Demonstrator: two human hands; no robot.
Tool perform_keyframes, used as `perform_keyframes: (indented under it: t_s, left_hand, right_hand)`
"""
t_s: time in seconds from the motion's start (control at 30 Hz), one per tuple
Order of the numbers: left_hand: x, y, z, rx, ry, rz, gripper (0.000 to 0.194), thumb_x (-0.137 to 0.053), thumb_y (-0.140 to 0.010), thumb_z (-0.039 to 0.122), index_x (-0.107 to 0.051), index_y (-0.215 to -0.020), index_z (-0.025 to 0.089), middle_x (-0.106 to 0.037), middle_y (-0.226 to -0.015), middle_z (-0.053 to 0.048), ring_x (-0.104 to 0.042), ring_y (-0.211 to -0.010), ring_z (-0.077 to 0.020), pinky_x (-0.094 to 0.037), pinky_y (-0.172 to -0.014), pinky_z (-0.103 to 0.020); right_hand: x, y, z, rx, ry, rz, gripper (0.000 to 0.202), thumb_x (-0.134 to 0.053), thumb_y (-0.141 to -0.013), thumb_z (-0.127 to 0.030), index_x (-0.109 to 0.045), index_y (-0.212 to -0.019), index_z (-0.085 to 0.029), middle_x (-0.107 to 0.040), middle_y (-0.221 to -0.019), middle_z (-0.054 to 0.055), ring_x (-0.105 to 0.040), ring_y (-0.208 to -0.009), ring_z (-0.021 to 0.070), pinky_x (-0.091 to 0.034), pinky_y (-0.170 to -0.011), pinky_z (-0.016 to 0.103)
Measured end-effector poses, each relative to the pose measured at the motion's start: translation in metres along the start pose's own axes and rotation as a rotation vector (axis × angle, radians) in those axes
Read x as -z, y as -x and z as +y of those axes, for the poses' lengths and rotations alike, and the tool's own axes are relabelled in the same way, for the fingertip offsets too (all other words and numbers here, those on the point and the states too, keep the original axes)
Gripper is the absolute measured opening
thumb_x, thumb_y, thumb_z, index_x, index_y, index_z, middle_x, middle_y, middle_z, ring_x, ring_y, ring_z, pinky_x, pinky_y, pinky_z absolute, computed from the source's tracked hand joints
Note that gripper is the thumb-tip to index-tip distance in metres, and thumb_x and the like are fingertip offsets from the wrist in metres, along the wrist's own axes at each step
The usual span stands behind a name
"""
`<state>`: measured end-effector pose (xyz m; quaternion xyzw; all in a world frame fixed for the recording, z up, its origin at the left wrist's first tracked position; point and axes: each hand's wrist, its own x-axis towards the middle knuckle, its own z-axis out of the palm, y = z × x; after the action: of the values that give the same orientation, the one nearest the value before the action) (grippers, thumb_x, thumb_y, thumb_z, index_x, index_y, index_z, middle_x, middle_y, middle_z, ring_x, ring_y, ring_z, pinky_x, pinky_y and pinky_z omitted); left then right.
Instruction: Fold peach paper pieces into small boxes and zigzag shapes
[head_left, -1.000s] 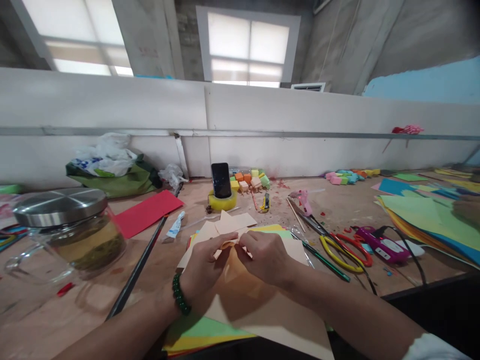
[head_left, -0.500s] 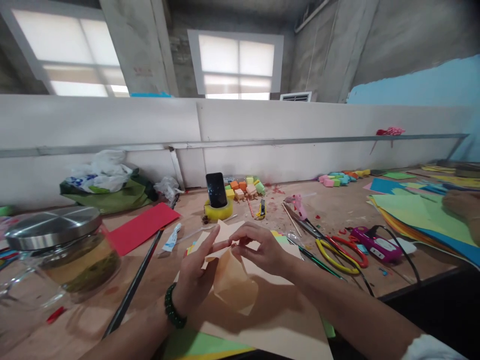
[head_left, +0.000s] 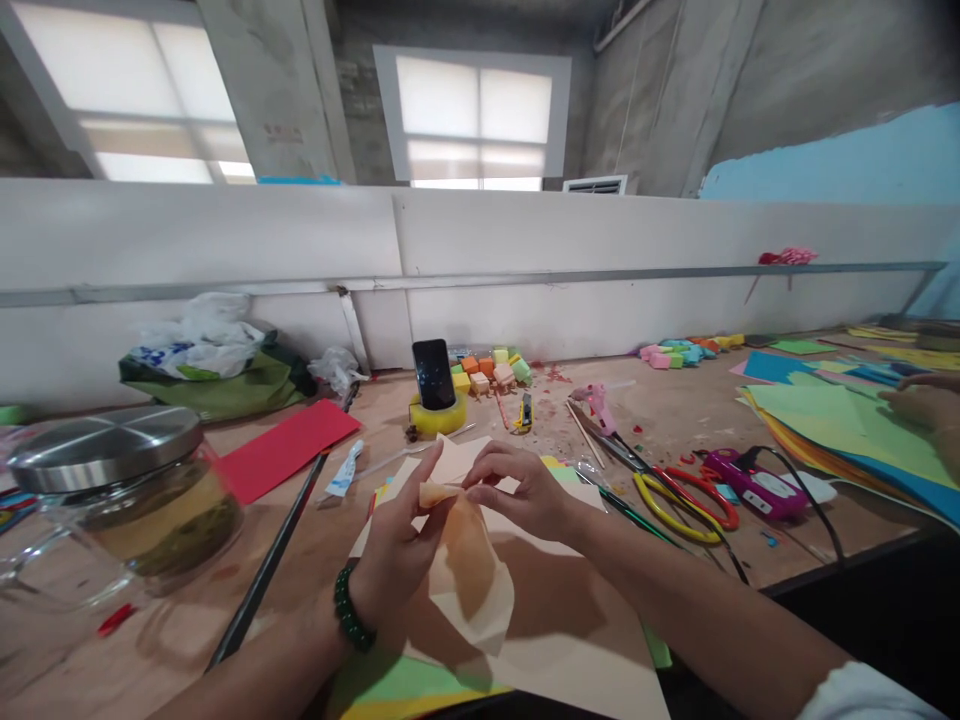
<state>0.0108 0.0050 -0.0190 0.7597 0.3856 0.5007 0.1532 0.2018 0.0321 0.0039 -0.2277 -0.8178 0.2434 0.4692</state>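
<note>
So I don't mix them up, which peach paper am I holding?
The bent piece between your left hand and right hand; the large peach sheet lies flat beneath it.

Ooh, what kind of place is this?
It looks like a craft workshop, though I can't be sure. There's folded peach paper being handled, a stack of colored paper on the right, and a pink glue gun on the table.
</note>
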Motion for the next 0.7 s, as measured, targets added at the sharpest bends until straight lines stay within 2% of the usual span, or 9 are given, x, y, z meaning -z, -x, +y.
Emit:
perform_keyframes:
  t_s: [0.07, 0.13, 0.23, 0.33, 0.4, 0.47, 0.53, 0.57, 0.7]
  left_hand:
    - [0.0, -0.001, 0.001, 0.042, -0.007, -0.039, 0.057, -0.048, -0.088, 0.025, -0.036, -0.143, 0.016, -0.071, -0.076, -0.001, -0.065, -0.064, -0.0144, -0.055, -0.063, -0.024]
    - [0.0, -0.001, 0.001, 0.061, -0.046, -0.088, 0.065, -0.047, -0.087, 0.022, -0.026, -0.148, 0.016, -0.068, -0.07, 0.002, -0.061, -0.059, -0.0134, -0.053, -0.06, -0.023]
    - [-0.002, 0.001, 0.001, 0.096, -0.103, -0.158, 0.068, -0.044, -0.085, 0.018, -0.023, -0.149, 0.015, -0.066, -0.068, 0.002, -0.057, -0.057, -0.0132, -0.048, -0.057, -0.023]
    - [-0.005, 0.001, 0.0, 0.173, -0.081, -0.201, 0.067, -0.044, -0.081, 0.017, -0.029, -0.147, 0.015, -0.065, -0.068, 0.002, -0.055, -0.058, -0.0134, -0.046, -0.058, -0.023]
    - [-0.006, 0.0, 0.0, 0.23, -0.025, -0.25, 0.056, -0.046, -0.078, 0.017, -0.05, -0.134, 0.015, -0.064, -0.067, 0.001, -0.055, -0.06, -0.0137, -0.046, -0.059, -0.023]
    - [-0.006, -0.003, 0.001, 0.292, 0.03, -0.331, 0.033, -0.047, -0.076, 0.018, -0.069, -0.1, 0.013, -0.061, -0.063, 0.0, -0.053, -0.06, -0.0137, -0.044, -0.057, -0.023]
    - [-0.005, -0.006, 0.002, 0.359, 0.063, -0.405, 0.025, -0.045, -0.076, 0.02, -0.068, -0.071, 0.013, -0.058, -0.059, 0.0, -0.05, -0.057, -0.0128, -0.041, -0.053, -0.022]
    - [-0.004, -0.007, 0.002, 0.39, 0.067, -0.426, 0.025, -0.045, -0.076, 0.021, -0.065, -0.064, 0.013, -0.056, -0.056, 0.0, -0.047, -0.055, -0.012, -0.038, -0.051, -0.021]
    - [-0.002, -0.008, 0.004, 0.449, 0.061, -0.455, 0.023, -0.044, -0.074, 0.023, -0.059, -0.059, 0.014, -0.046, -0.052, 0.003, -0.037, -0.05, -0.0099, -0.029, -0.047, -0.021]
  right_hand:
    - [0.0, 0.0, -0.005, -0.05, 0.044, -0.041, 0.014, -0.064, -0.083, -0.032, -0.066, -0.083, -0.018, -0.064, -0.081, 0.003, -0.057, -0.074, 0.0133, -0.048, -0.067, 0.026]
    - [-0.003, 0.002, -0.009, -0.12, 0.149, -0.065, 0.01, -0.069, -0.077, -0.025, -0.064, -0.081, -0.018, -0.063, -0.081, 0.002, -0.056, -0.071, 0.0126, -0.047, -0.066, 0.025]
    - [-0.011, 0.005, -0.009, -0.219, 0.302, -0.063, 0.01, -0.069, -0.07, -0.014, -0.061, -0.072, -0.017, -0.061, -0.072, -0.001, -0.053, -0.063, 0.011, -0.042, -0.06, 0.023]
    - [-0.014, 0.007, -0.006, -0.219, 0.334, -0.086, 0.013, -0.066, -0.07, -0.006, -0.061, -0.065, -0.017, -0.06, -0.067, -0.002, -0.054, -0.061, 0.0105, -0.041, -0.059, 0.022]
    - [-0.014, 0.007, -0.003, -0.189, 0.346, -0.099, 0.015, -0.063, -0.072, -0.003, -0.063, -0.065, -0.017, -0.062, -0.068, -0.001, -0.056, -0.063, 0.011, -0.041, -0.061, 0.022]
    - [-0.012, 0.007, -0.001, -0.183, 0.378, -0.103, 0.016, -0.063, -0.073, -0.003, -0.066, -0.066, -0.017, -0.063, -0.068, 0.0, -0.057, -0.064, 0.0115, -0.04, -0.06, 0.022]
    - [-0.011, 0.008, 0.0, -0.186, 0.416, -0.11, 0.015, -0.064, -0.073, -0.004, -0.067, -0.067, -0.018, -0.064, -0.068, 0.0, -0.057, -0.063, 0.0116, -0.04, -0.059, 0.021]
    - [-0.011, 0.008, 0.001, -0.182, 0.437, -0.117, 0.014, -0.065, -0.072, -0.005, -0.067, -0.067, -0.018, -0.064, -0.068, 0.0, -0.057, -0.063, 0.0118, -0.04, -0.058, 0.021]
    - [-0.014, 0.01, 0.001, -0.131, 0.494, -0.123, 0.013, -0.068, -0.07, -0.006, -0.068, -0.069, -0.019, -0.065, -0.068, 0.0, -0.058, -0.065, 0.0133, -0.041, -0.059, 0.023]
